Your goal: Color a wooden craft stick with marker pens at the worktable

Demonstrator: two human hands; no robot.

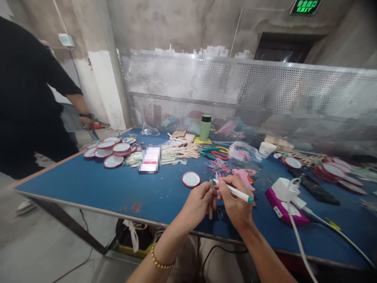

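My left hand (196, 207) is closed around a flat wooden craft stick (211, 212), held upright above the table's front edge. Between the fingers of my right hand (238, 208) is a white marker pen (235, 191) with a green end, its tip close to the stick's upper part; whether they touch I cannot tell. Just beyond my left hand lies a round red-rimmed disc (191, 179) with a pale face. A pink glue gun (244, 177) rests behind my right hand, beside a heap of thin colourful pieces (219, 166).
Red-rimmed discs (114, 161) are piled at the left, with wooden sticks (182, 152) behind the middle. A green bottle (205, 127), pliers (210, 153) and a paper cup (266, 149) stand or lie farther back. At right is a purple power strip (284, 208) with cables. A person (38, 94) stands left.
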